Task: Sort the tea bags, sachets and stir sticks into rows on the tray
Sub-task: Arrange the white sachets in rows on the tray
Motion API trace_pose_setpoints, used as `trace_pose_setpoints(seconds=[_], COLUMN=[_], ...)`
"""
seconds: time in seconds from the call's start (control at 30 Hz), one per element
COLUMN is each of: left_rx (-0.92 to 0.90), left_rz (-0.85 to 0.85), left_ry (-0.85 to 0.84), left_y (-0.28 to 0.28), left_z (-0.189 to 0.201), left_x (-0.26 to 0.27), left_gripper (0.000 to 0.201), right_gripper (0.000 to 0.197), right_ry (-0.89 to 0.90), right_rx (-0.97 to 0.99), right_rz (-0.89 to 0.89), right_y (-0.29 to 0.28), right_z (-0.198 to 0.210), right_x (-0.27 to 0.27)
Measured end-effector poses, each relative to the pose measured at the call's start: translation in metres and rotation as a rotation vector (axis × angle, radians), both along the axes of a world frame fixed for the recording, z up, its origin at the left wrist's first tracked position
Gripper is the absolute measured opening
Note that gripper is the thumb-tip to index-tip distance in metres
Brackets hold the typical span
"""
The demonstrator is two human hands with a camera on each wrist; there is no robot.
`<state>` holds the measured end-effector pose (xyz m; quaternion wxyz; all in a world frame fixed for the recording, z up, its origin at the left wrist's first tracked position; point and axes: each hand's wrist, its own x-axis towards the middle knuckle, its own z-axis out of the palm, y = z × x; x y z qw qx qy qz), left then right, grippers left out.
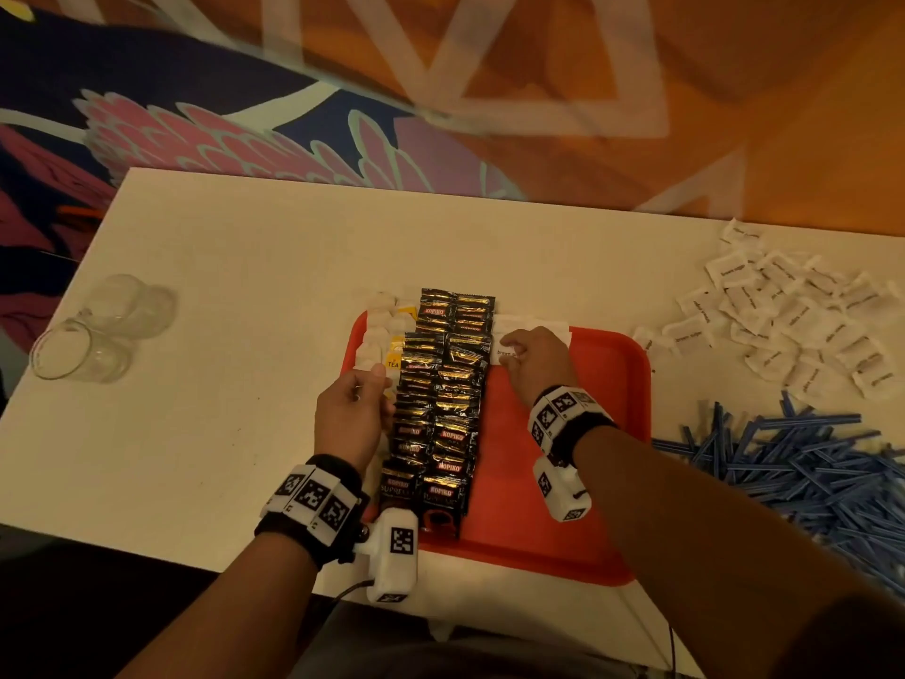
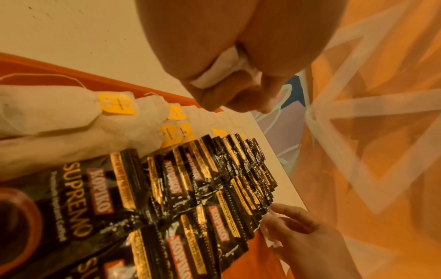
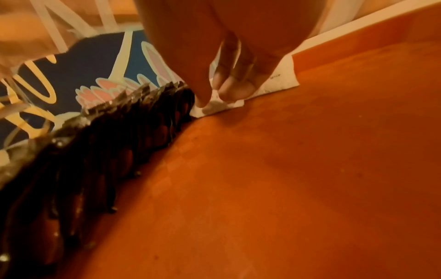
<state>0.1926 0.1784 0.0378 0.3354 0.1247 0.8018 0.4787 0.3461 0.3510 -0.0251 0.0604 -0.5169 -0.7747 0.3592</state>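
On the white table [image 1: 245, 267], two glasses [image 1: 98, 330] lie far left. The left hand [image 1: 350, 416] curls round white sachets [image 2: 219, 69] over the tea bags [image 1: 379, 330] at the red tray's [image 1: 563, 482] left edge. Black coffee sachets [image 1: 440, 409] fill the middle rows. The right hand [image 1: 536, 362] pinches a white sugar sachet [image 3: 281, 79] just beside them. Loose sachets [image 1: 793, 316] and blue stir sticks [image 1: 803, 468] lie off-tray, right.

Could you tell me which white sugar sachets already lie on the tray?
Only those under the right hand, beside the coffee sachets; the rest lie heaped off the tray.
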Motion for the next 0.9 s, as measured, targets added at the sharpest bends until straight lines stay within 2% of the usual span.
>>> trace_pose_setpoints(seconds=[0.2, 0.3, 0.37, 0.57, 0.7, 0.73, 0.83, 0.9], left_rx=[0.088, 0.204, 0.271, 0.316, 0.293, 0.302, 0.333, 0.307], left_rz=[-0.034, 0.020, 0.031, -0.092, -0.195, -0.199, -0.245, -0.283], left_ry=[-0.359, -0.539, -0.600, -0.735, -0.754, -0.765, -0.813, -0.795], left_y=[0.019, 0.036, 0.047, 0.072, 0.078, 0.078, 0.071, 0.064], left_z=[0.012, 0.018, 0.026, 0.043, 0.052, 0.054, 0.048, 0.041], left_x=[0.018, 0.032, 0.042, 0.069, 0.088, 0.092, 0.096, 0.097], left_gripper=[0.034, 0.030, 0.029, 0.027, 0.024, 0.029, 0.063, 0.067], right_gripper=[0.011, 0.007, 0.002, 0.011, 0.013, 0.015, 0.015, 0.011], right_ry=[0.162, 0.216, 0.266, 0.611, 0.744, 0.754, 0.765, 0.772], right_rx=[-0.093, -0.136, -0.192, -0.726, -0.890, -0.881, -0.776, -0.715], right_rz=[-0.148, -0.130, -0.107, -0.193, -0.240, -0.256, -0.362, -0.461], right_y=[-0.007, -0.013, -0.020, -0.044, -0.051, -0.050, -0.046, -0.043], right_z=[0.027, 0.050, 0.066, 0.099, 0.115, 0.117, 0.120, 0.119], right_x=[0.013, 0.020, 0.025, 0.038, 0.049, 0.052, 0.061, 0.067])
